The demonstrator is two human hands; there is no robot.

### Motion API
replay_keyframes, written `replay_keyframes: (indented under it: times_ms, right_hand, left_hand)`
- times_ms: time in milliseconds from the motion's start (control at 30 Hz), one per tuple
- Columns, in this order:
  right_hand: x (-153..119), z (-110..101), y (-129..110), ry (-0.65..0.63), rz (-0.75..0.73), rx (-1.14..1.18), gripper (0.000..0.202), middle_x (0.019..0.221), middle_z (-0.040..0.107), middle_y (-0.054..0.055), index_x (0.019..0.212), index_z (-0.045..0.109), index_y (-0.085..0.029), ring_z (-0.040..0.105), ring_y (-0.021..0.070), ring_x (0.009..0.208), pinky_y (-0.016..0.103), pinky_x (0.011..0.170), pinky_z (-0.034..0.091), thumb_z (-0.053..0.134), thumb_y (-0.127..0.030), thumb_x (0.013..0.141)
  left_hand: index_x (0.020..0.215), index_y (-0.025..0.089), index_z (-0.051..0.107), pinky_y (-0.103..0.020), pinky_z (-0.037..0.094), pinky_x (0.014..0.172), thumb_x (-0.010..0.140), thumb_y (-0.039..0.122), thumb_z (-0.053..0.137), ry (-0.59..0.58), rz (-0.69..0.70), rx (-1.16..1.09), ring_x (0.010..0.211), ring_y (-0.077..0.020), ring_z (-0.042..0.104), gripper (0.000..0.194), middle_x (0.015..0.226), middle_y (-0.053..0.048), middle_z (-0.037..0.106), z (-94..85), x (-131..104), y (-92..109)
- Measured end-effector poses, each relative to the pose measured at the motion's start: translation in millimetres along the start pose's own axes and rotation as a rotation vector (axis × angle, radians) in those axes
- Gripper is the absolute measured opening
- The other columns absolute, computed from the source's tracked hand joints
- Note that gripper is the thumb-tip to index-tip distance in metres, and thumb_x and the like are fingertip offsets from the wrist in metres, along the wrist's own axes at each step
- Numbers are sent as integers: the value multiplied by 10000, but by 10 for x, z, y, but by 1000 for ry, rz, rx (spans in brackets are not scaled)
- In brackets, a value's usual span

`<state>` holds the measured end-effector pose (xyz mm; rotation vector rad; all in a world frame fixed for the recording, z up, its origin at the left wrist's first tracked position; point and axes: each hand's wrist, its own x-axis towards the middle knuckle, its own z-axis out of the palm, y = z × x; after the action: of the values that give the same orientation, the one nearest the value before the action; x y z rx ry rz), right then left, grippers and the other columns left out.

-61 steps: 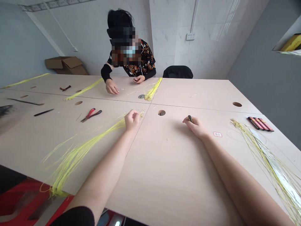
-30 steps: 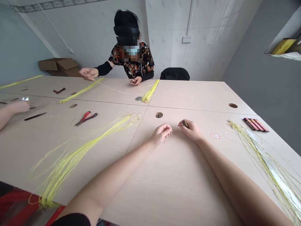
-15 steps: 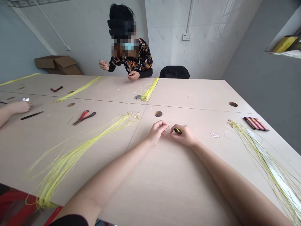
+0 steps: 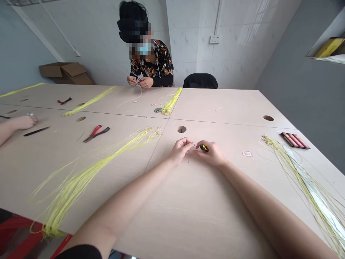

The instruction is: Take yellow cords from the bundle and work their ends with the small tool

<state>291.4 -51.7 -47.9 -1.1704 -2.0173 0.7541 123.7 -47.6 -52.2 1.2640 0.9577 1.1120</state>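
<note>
My left hand point(image 4: 182, 150) is closed in a pinch near the table's middle, with a tiny hook-like piece at its fingertips, too small to make out well. Just to its right, my right hand point(image 4: 211, 153) is wrapped round a black and yellow tool point(image 4: 204, 148), its fingertips close to the left ones but apart from them. A short dark thread end shows below the left fingertips. Left of my hands lies a fanned bundle of yellow cords point(image 4: 107, 159) with small metal hooks at its upper end. A second cord bundle point(image 4: 292, 167) lies at the right.
Red-handled pliers point(image 4: 95, 133) and a black pen-like tool point(image 4: 37, 131) lie left. At right are several red-black tubes point(image 4: 295, 140) and a small label point(image 4: 247, 153). A person point(image 4: 152, 61) works across the table point(image 4: 205, 216); another person's hand point(image 4: 25, 122) rests at far left.
The person across has brought both hands together and now holds a thin pale cord. My two hands have barely moved; the tool is still in my right hand.
</note>
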Motion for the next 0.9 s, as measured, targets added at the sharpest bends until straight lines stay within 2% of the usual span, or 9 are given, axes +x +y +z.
replay_keyframes:
  times_ms: [467,900]
  right_hand:
    - [3,-1,-14,1,-1,40,224,576,492,-25,863,622,-176,384,94,526,228,530,302,540,-366,778]
    - [13,-4,-25,-24,27,80,219,585,491,-23,791,606,-175,381,95,545,231,541,307,530,-380,787]
  left_hand:
    - [633,159,479,-223,239,517,723,383,620,-36,4,75,518,-63,308,279,558,56,384,16,-25,36]
    - [653,155,501,-212,251,508,717,382,626,-51,-5,83,530,-62,323,267,586,47,406,14,-33,44]
